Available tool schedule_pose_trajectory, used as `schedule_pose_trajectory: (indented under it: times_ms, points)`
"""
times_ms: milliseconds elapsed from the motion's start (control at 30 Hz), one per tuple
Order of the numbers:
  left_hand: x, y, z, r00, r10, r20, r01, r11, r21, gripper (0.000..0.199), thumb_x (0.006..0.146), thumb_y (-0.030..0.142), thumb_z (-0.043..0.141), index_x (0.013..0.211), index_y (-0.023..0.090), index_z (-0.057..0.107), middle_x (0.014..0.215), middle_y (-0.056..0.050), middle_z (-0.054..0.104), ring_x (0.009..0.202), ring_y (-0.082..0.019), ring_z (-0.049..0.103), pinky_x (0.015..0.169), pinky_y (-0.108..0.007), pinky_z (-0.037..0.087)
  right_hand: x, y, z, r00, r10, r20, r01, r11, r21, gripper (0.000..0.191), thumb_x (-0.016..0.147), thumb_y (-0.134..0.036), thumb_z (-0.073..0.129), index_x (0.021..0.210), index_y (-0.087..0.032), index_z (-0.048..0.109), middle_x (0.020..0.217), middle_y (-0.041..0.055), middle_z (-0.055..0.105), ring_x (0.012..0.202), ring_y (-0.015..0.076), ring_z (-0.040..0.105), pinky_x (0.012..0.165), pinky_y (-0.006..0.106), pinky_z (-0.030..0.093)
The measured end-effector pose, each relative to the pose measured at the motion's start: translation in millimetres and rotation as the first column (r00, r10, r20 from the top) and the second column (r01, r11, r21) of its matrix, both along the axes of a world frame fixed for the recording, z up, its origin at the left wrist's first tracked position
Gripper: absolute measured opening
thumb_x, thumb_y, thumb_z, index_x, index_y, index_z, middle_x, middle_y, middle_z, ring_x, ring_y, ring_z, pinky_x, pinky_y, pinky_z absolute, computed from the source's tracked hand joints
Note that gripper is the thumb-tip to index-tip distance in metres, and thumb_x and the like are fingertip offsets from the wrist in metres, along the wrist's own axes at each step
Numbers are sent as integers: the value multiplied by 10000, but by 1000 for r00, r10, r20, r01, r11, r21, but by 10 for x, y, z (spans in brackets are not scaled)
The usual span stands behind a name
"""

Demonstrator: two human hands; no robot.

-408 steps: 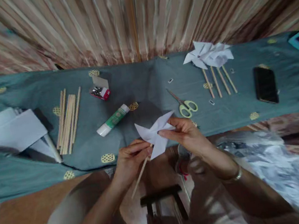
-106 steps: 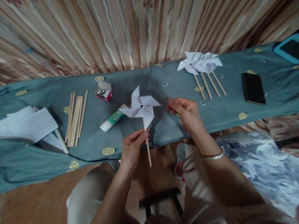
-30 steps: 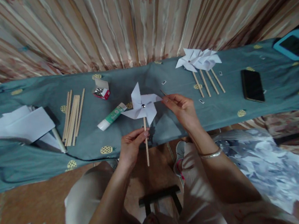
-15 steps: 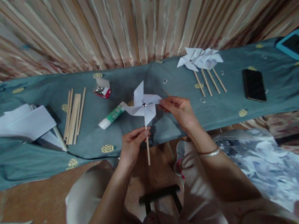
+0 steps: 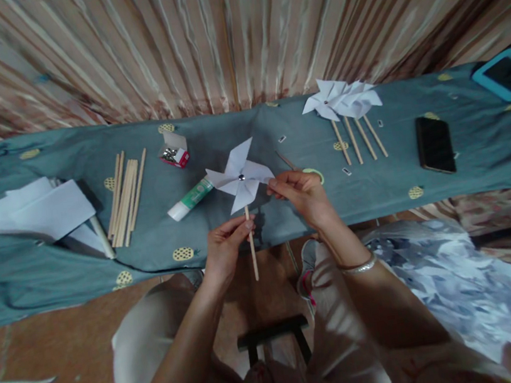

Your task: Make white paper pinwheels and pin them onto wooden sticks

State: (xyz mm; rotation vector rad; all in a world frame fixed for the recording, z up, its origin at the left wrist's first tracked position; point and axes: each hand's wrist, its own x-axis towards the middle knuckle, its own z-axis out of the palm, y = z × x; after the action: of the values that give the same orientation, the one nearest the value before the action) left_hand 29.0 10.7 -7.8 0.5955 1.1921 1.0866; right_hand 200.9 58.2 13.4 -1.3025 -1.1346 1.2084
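Note:
A white paper pinwheel [image 5: 251, 187] with a shiny pin at its centre stands upright over the middle of the table. My left hand [image 5: 226, 246] is closed on its wooden stick [image 5: 253, 252], pinching it between thumb and fingers just below the blades. At the right blade's tip, the thumb and fingers of my right hand [image 5: 306, 197] are pinched together and touch the paper. Beside the left blade lies a green and white glue stick [image 5: 194, 197]. Scissors with a pale green handle [image 5: 314, 174] lie partly hidden behind my right hand.
Left on the cloth-covered table [image 5: 256, 128] are white paper sheets [image 5: 43, 208], loose wooden sticks [image 5: 131, 202] and an open box of pins [image 5: 174, 152]. Several pinwheels [image 5: 342, 100], a phone [image 5: 435, 145] and a blue-framed device [image 5: 510, 74] lie right. A bag of paper pieces [image 5: 464, 289] sits below.
The pinwheel's blades have turned a little about the pin. My right hand has shifted slightly down and left along with the blade, uncovering the scissors' handle. My left hand keeps its hold.

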Motion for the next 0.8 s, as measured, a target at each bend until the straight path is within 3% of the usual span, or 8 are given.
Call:
schedule_pose_trajectory:
  times_ms: [333, 567, 800]
  points:
    - [15, -3, 35, 1000, 22, -1, -22, 1000, -2, 340, 478, 377, 920, 736, 191, 801, 709, -37, 742, 621, -117, 594, 607, -239, 463, -60, -73, -36, 997, 69, 45, -70, 997, 11, 437, 690, -631, 726, 649, -201, 658, 685, 29, 693, 638, 135, 593, 600, 270, 458]
    - [20, -8, 35, 1000, 26, 12, -26, 1000, -2, 344, 478, 382, 924, 741, 196, 804, 687, -28, 740, 621, -108, 591, 608, -221, 455, -111, -126, 2, 993, 115, 39, -114, 993, -27, 400, 708, -566, 727, 630, -180, 658, 597, 4, 614, 561, 108, 497, 537, 253, 377]
    - [20, -5, 6, 1000, 29, 12, -29, 1000, 2, 340, 494, 384, 919, 749, 192, 803, 697, -30, 744, 623, -108, 593, 618, -223, 460, -145, -158, 41, 977, 178, 117, -175, 984, -37, 366, 745, -530, 698, 621, -191, 639, 603, 9, 627, 586, 121, 516, 542, 252, 378]
